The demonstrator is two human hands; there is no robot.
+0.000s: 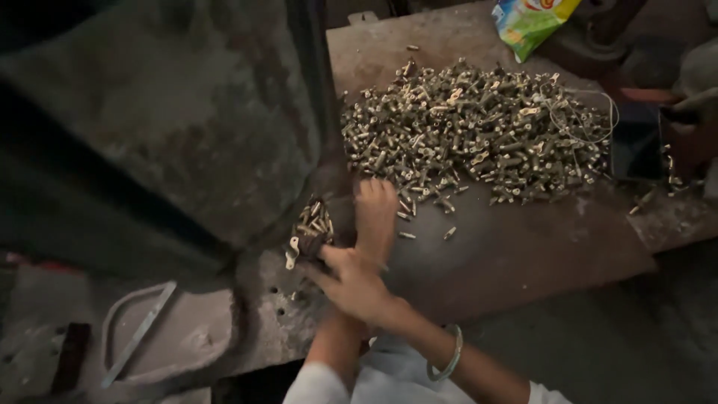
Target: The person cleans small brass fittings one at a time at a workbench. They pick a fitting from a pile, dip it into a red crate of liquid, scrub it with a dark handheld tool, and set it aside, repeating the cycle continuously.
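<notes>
Spillage risk: right hand point(351, 280) cups a loose clutch of small brass fittings point(310, 228) at the bench's left edge, left hand point(376, 209) fisted beside it, grip contents unclear; slackened fingers would likely scatter pieces away from the main pile point(479, 131).

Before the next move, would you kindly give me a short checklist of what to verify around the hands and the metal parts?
1. Right hand reaches the small cluster of parts: ok, fingers touch it.
2. Left hand reaches the big pile: ok, at its near edge.
3. Firm hold on any part: cannot tell, dim and blurred.
4. Arms uncrossed: not ok, the right forearm lies over the left.
5. Pile free of tangles: not ok, a thin wire loops over its right side.
6. No strays: not ok, loose parts lie apart.
</notes>
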